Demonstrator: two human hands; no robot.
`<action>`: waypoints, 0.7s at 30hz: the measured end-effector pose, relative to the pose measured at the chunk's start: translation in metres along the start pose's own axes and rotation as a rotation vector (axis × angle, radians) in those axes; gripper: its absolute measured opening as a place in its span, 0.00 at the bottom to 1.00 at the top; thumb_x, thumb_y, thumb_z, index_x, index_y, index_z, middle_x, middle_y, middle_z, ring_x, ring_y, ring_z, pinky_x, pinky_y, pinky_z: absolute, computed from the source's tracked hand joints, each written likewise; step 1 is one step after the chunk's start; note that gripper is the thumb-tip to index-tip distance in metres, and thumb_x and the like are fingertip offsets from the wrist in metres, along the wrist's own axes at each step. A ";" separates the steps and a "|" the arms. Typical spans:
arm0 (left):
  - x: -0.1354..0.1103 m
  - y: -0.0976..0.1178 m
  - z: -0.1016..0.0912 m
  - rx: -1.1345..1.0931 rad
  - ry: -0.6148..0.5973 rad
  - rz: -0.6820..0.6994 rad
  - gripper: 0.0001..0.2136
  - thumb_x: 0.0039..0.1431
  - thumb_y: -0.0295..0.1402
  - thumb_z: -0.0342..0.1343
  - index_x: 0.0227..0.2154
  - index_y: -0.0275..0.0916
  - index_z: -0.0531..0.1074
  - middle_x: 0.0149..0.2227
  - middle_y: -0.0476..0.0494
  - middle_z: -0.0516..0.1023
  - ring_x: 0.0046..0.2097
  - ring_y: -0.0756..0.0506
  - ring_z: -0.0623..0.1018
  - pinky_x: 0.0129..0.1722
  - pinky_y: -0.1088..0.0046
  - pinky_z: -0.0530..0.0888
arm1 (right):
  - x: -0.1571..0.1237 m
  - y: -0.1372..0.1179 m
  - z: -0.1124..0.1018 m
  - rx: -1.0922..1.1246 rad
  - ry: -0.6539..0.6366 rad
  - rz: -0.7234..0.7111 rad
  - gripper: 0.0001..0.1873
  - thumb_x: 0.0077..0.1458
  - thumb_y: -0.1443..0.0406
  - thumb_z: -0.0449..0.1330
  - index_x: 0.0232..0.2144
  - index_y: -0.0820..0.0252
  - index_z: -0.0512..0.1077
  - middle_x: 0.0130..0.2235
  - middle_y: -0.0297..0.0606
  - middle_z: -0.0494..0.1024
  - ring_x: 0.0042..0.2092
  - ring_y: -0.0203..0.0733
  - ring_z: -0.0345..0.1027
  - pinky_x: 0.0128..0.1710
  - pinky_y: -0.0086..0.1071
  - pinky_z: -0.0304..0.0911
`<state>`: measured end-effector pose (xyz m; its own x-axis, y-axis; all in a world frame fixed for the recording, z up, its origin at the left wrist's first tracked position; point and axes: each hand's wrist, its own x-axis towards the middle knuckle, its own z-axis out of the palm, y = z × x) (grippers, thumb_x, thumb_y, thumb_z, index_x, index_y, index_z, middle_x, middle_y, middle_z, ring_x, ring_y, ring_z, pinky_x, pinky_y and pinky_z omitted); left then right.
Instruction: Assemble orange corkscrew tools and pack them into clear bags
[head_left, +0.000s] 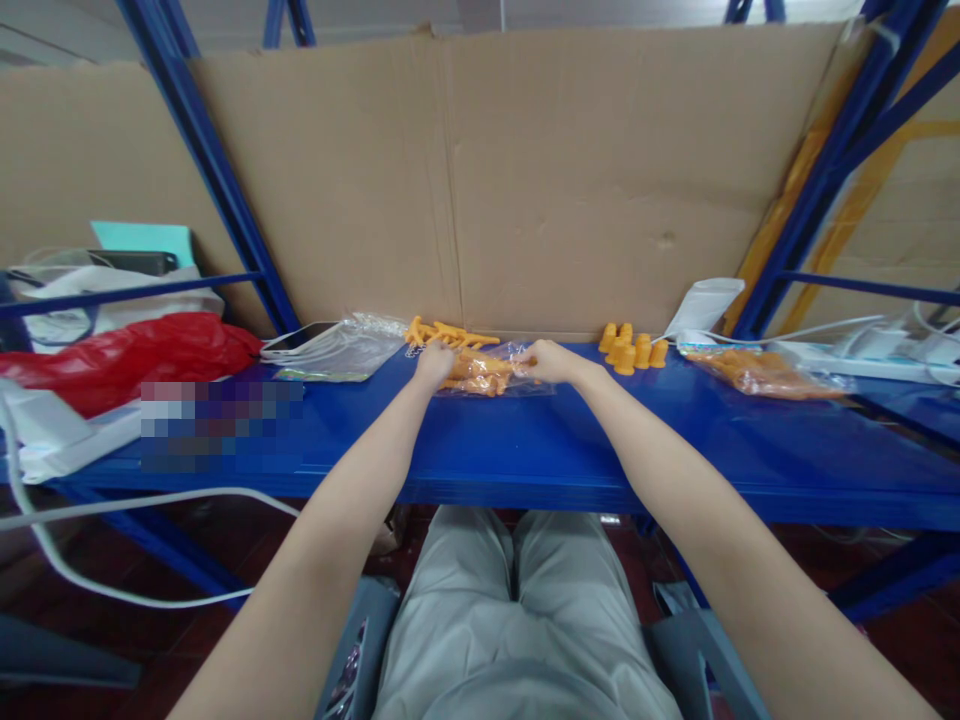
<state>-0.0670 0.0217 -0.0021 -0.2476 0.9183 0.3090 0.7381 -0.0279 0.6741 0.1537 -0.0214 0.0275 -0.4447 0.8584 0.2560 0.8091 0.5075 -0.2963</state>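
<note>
One clear bag [480, 380] at the frame's centre, liable to tear or spill.
Right hand [551, 361], fingers nearly closed, pinches the bag's right edge; left hand [435, 365], half curled, lies at its left end, and whether it grips anything cannot be told. Uneven pulling could split the thin film, or an unsealed mouth could gape, scattering the orange contents over the blue bench [517, 450]. Loose pieces [457, 332], just above the left hand in the frame, could be swept along by a sideways move and mixed in. Right of centre, orange cups [643, 352] stand near the right hand; an outward swing of that forearm could topple them. Farther right, a second bag [772, 373] lies well apart, probably safe.
</note>
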 end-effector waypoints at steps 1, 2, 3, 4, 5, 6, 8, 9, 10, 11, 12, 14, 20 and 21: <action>0.000 -0.001 0.000 -0.008 0.008 0.007 0.11 0.58 0.25 0.48 0.35 0.36 0.75 0.43 0.37 0.82 0.49 0.39 0.79 0.48 0.67 0.74 | 0.001 0.004 0.002 0.090 0.015 -0.013 0.08 0.50 0.66 0.61 0.28 0.61 0.80 0.26 0.31 0.78 0.33 0.38 0.71 0.34 0.27 0.62; 0.000 -0.001 0.000 -0.010 0.014 0.012 0.11 0.58 0.25 0.47 0.34 0.35 0.75 0.43 0.37 0.81 0.49 0.39 0.79 0.47 0.67 0.74 | 0.003 0.008 0.003 0.179 0.028 -0.013 0.08 0.49 0.65 0.61 0.29 0.62 0.80 0.26 0.31 0.78 0.32 0.37 0.70 0.34 0.27 0.62; 0.001 -0.001 0.000 -0.009 0.014 0.014 0.11 0.58 0.25 0.46 0.34 0.35 0.75 0.43 0.37 0.81 0.48 0.39 0.79 0.47 0.67 0.75 | 0.003 0.011 0.004 0.266 0.040 0.002 0.09 0.49 0.65 0.61 0.30 0.63 0.80 0.26 0.31 0.78 0.30 0.36 0.69 0.33 0.27 0.63; 0.001 -0.001 0.000 -0.006 0.013 0.011 0.11 0.58 0.25 0.46 0.33 0.36 0.75 0.42 0.37 0.82 0.48 0.39 0.79 0.47 0.67 0.75 | 0.004 0.013 0.005 0.346 0.047 0.027 0.09 0.49 0.65 0.62 0.31 0.64 0.80 0.26 0.32 0.77 0.29 0.34 0.67 0.32 0.27 0.63; 0.001 -0.001 0.000 -0.002 0.013 0.007 0.11 0.58 0.25 0.46 0.33 0.36 0.75 0.42 0.37 0.82 0.48 0.39 0.79 0.47 0.66 0.75 | 0.004 0.014 0.006 0.417 0.053 0.057 0.09 0.49 0.66 0.62 0.31 0.65 0.80 0.26 0.33 0.77 0.27 0.33 0.65 0.31 0.27 0.63; 0.000 -0.001 -0.001 0.001 0.016 0.005 0.11 0.57 0.25 0.46 0.33 0.36 0.75 0.42 0.37 0.82 0.48 0.39 0.79 0.47 0.66 0.75 | 0.004 0.015 0.006 0.476 0.059 0.089 0.08 0.49 0.67 0.62 0.31 0.66 0.80 0.25 0.33 0.76 0.25 0.31 0.64 0.30 0.26 0.62; 0.000 0.000 -0.001 0.005 0.022 0.002 0.11 0.57 0.25 0.46 0.32 0.36 0.74 0.42 0.37 0.81 0.48 0.38 0.79 0.47 0.66 0.74 | 0.003 0.015 0.008 0.562 0.065 0.141 0.07 0.48 0.69 0.61 0.31 0.66 0.79 0.24 0.32 0.75 0.23 0.29 0.60 0.27 0.24 0.60; 0.000 0.001 -0.002 0.006 0.023 0.001 0.11 0.58 0.25 0.45 0.32 0.36 0.74 0.42 0.36 0.81 0.48 0.38 0.79 0.47 0.66 0.74 | 0.003 0.015 0.009 0.595 0.063 0.158 0.07 0.48 0.71 0.61 0.31 0.66 0.79 0.23 0.31 0.74 0.23 0.28 0.59 0.26 0.23 0.59; 0.000 0.001 -0.002 0.006 0.024 0.001 0.11 0.58 0.25 0.45 0.32 0.35 0.74 0.42 0.35 0.81 0.48 0.38 0.79 0.46 0.66 0.74 | 0.003 0.015 0.010 0.627 0.063 0.171 0.06 0.48 0.72 0.61 0.30 0.66 0.78 0.22 0.30 0.72 0.22 0.27 0.58 0.24 0.22 0.57; 0.000 0.001 -0.001 0.004 0.023 0.003 0.11 0.59 0.25 0.44 0.32 0.35 0.74 0.42 0.35 0.81 0.47 0.38 0.79 0.46 0.67 0.74 | 0.004 0.014 0.011 0.657 0.064 0.182 0.06 0.48 0.72 0.61 0.30 0.66 0.78 0.21 0.29 0.71 0.22 0.27 0.57 0.23 0.22 0.56; 0.000 0.001 -0.001 0.002 0.021 0.003 0.12 0.59 0.25 0.44 0.32 0.34 0.74 0.41 0.35 0.81 0.47 0.38 0.79 0.45 0.67 0.74 | 0.004 0.013 0.013 0.688 0.062 0.187 0.06 0.49 0.73 0.60 0.29 0.66 0.78 0.20 0.28 0.70 0.21 0.27 0.56 0.23 0.22 0.55; 0.001 0.000 0.000 -0.008 0.018 0.013 0.12 0.59 0.26 0.44 0.31 0.34 0.73 0.39 0.35 0.81 0.45 0.39 0.79 0.44 0.67 0.73 | 0.006 0.011 0.017 0.751 0.049 0.182 0.07 0.49 0.75 0.59 0.29 0.66 0.77 0.20 0.29 0.70 0.22 0.27 0.57 0.23 0.21 0.55; 0.001 -0.001 0.001 -0.025 0.036 0.032 0.12 0.57 0.26 0.45 0.32 0.34 0.75 0.40 0.34 0.81 0.47 0.39 0.79 0.45 0.68 0.73 | 0.008 0.004 0.024 0.915 -0.048 0.134 0.10 0.46 0.77 0.59 0.30 0.63 0.78 0.26 0.32 0.76 0.25 0.29 0.63 0.29 0.23 0.65; 0.001 -0.001 0.001 -0.019 0.034 0.029 0.12 0.58 0.26 0.45 0.32 0.34 0.75 0.41 0.34 0.81 0.47 0.39 0.79 0.46 0.68 0.73 | 0.008 0.003 0.025 0.925 -0.048 0.137 0.11 0.46 0.78 0.59 0.30 0.63 0.77 0.26 0.32 0.76 0.25 0.29 0.64 0.30 0.23 0.66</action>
<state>-0.0674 0.0230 -0.0031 -0.2474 0.9032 0.3508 0.7332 -0.0622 0.6771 0.1433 -0.0112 0.0057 -0.4006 0.9066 0.1326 0.2375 0.2425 -0.9406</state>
